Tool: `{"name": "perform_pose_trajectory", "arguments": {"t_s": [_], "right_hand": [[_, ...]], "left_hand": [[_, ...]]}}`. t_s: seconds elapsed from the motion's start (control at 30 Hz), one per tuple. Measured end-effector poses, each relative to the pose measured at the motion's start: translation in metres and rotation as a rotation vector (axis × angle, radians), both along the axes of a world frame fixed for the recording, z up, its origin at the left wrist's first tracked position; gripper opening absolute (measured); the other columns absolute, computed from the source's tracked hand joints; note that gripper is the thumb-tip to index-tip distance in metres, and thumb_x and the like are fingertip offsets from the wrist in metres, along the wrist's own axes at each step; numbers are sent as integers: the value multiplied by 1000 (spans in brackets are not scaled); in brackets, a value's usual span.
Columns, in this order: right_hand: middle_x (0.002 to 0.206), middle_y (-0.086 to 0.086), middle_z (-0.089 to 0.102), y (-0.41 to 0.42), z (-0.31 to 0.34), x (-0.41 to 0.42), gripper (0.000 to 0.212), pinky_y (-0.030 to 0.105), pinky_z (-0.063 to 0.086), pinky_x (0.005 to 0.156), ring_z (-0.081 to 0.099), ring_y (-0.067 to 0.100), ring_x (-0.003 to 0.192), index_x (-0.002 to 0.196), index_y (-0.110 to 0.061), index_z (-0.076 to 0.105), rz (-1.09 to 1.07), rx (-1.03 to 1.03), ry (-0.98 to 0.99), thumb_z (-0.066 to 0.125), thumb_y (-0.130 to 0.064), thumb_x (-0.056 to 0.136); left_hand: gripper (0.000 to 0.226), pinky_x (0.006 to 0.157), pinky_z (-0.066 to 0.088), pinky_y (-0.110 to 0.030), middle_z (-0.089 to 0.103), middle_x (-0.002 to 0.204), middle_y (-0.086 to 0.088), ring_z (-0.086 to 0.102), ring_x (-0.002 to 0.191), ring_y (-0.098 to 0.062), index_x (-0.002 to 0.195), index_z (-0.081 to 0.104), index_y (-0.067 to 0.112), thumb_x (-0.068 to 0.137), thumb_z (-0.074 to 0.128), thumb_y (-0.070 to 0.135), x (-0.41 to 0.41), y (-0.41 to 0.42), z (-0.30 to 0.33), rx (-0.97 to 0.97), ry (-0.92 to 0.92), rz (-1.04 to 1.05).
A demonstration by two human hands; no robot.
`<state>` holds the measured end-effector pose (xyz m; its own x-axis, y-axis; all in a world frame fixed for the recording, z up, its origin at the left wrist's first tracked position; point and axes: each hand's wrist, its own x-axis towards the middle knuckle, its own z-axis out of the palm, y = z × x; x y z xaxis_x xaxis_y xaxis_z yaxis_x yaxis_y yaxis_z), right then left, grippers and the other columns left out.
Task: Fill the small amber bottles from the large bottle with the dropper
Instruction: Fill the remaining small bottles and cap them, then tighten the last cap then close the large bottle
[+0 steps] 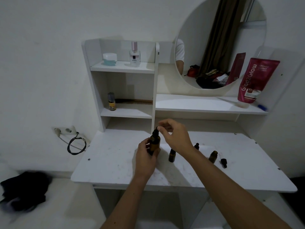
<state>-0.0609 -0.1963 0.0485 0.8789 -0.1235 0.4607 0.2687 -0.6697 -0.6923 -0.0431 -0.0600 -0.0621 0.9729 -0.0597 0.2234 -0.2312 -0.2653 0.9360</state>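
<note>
The large amber bottle [155, 141] stands upright on the white table [115, 162], with my left hand [146, 155] wrapped around its lower body. My right hand [175, 134] pinches the black dropper top [156, 130] that sits on the bottle's neck. To the right stand three small amber bottles: one [172, 155] by my right wrist, one [196, 145] behind my forearm with a black cap on, and an uncapped one [213, 156] farther right. A loose black dropper cap [224, 162] lies beside that last bottle.
A white shelf unit [125, 66] behind the table holds a jar, a perfume bottle and a small spray bottle. A round mirror [219, 42] and a pink tube [255, 80] are at the back right. A wall socket with a black cable [76, 143] is to the left.
</note>
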Motion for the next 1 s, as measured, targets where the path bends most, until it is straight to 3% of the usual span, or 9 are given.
{"name": "perform_pose_trajectory", "arguments": {"t_s": [0.1,0.23,0.4,0.53,0.63,0.77,0.9,1.0], "right_hand": [[95,-16,70,-4,6,-9,17,3,49,81,65,-10,90,113,-17,73,-4,8,-25,71,-22,96],[97,-14,70,-16,11,-30,19,3,48,80,64,-11,91,114,-16,73,-28,29,-83,71,-22,96],[103,-10,73,-49,-4,-73,21,5,50,79,67,-4,90,116,-15,74,-114,46,-113,72,-22,95],[102,-10,73,-88,-24,-110,16,9,50,80,67,3,94,110,-18,74,-249,59,-129,72,-21,95],[103,-8,72,-123,-43,-134,14,21,53,81,65,10,95,108,-20,74,-393,75,-114,72,-19,95],[99,-3,72,-161,-74,-155,13,38,57,84,66,19,92,106,-17,74,-578,107,-27,73,-16,92],[99,4,71,-173,-103,-160,28,43,57,90,66,25,97,111,-14,72,-607,114,166,79,-27,87],[99,3,70,-172,-111,-156,38,44,57,88,64,26,99,111,-14,73,-603,37,196,80,-40,84]], "left_hand": [[56,91,46,-9,55,138,5,56,124,-13,140,49,22,91,76,25,-4,2,1,-12,-13,6],[68,107,43,-23,40,143,1,47,126,-13,145,41,17,89,79,25,-25,-3,6,-28,-20,84],[58,91,36,-4,34,133,10,43,120,-6,134,38,27,90,77,31,-67,-22,6,-86,-60,142],[39,83,43,0,46,128,6,52,113,-7,122,46,25,94,73,25,-94,-52,11,-85,-80,9],[23,80,45,-3,57,119,6,58,104,-9,114,55,24,97,69,25,-106,-77,13,-12,-76,-151],[30,82,45,-3,55,131,7,58,105,-4,127,56,25,99,66,29,-112,-108,11,117,-79,-334],[51,100,46,-18,46,146,1,54,124,-10,145,46,20,99,66,27,-106,-132,8,214,-75,-377],[59,106,48,-30,44,152,-7,55,127,-18,150,41,14,98,67,26,-96,-147,7,273,-77,-370]]}}
